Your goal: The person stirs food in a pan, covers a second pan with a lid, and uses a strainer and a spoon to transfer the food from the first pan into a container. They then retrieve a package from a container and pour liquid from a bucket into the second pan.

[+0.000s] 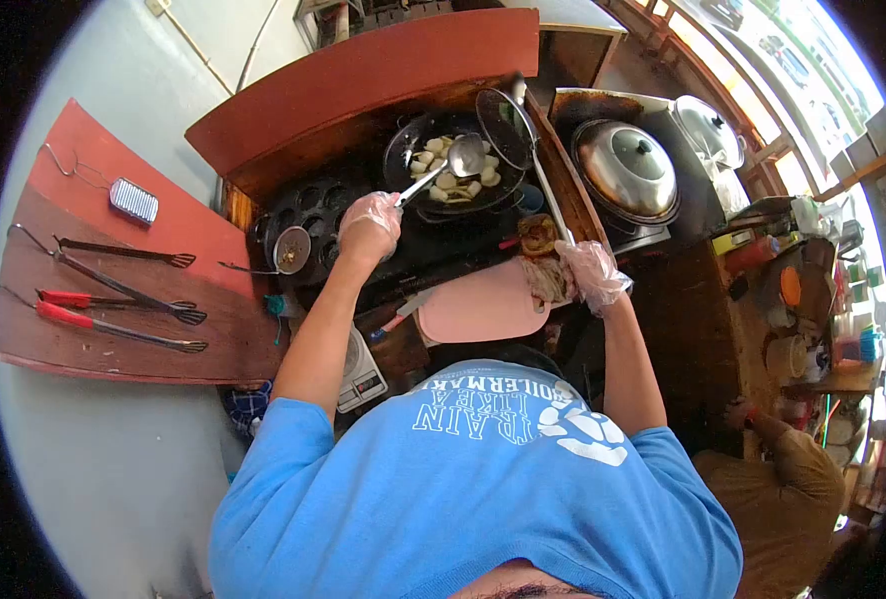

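Note:
My left hand [368, 226], in a clear plastic glove, is closed around the handle of a metal ladle [466, 156]. The ladle's bowl hangs over a dark wok [396, 158], where several pale, round slices [450, 183] lie in the middle. In my right hand [595, 277], also gloved, is the long handle of a round wire strainer [504, 128]. The strainer's basket is tilted at the wok's right rim; it looks to have nothing in it. Just left of my right hand, a crumpled rag [546, 281] lies on the edge of a pink cutting board [488, 304].
A pan with round hollows [308, 203] and a small strainer [291, 250] sit left of the wok. Tongs [118, 324] and a grater [134, 201] lie farther left. A knife [400, 310] rests by the board. Right stands a lidded pot [626, 168]; another person [778, 489] is behind.

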The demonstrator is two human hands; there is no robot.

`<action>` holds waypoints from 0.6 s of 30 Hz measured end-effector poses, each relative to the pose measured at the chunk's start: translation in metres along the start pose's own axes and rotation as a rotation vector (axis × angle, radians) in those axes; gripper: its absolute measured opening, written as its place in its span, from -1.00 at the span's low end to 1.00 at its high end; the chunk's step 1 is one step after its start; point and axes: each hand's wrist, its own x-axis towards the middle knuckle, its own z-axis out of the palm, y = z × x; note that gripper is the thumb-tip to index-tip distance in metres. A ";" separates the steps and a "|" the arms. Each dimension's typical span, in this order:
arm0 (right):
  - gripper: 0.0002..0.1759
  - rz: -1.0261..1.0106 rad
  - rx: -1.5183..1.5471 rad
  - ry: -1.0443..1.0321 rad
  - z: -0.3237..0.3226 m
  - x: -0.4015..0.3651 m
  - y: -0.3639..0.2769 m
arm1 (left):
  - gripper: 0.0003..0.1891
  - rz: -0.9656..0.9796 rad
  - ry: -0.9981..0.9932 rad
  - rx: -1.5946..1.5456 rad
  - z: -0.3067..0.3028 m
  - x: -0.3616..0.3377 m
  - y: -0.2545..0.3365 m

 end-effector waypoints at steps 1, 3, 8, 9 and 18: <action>-0.43 -0.003 -0.005 -0.002 0.000 0.000 0.000 | -0.73 0.021 0.003 0.026 0.003 0.003 -0.004; -0.53 0.094 0.158 -0.010 0.000 0.003 0.003 | -0.73 0.036 0.010 0.050 0.004 0.003 -0.005; -0.48 0.084 0.111 -0.018 0.000 0.009 0.005 | -0.73 0.020 -0.004 0.063 -0.007 -0.007 0.012; -0.42 0.085 0.097 -0.009 -0.001 0.008 0.003 | -0.73 0.053 0.023 0.051 -0.008 -0.008 0.013; -0.44 0.145 0.082 -0.035 -0.004 0.010 0.005 | -0.72 -0.100 0.127 0.246 -0.015 0.018 0.006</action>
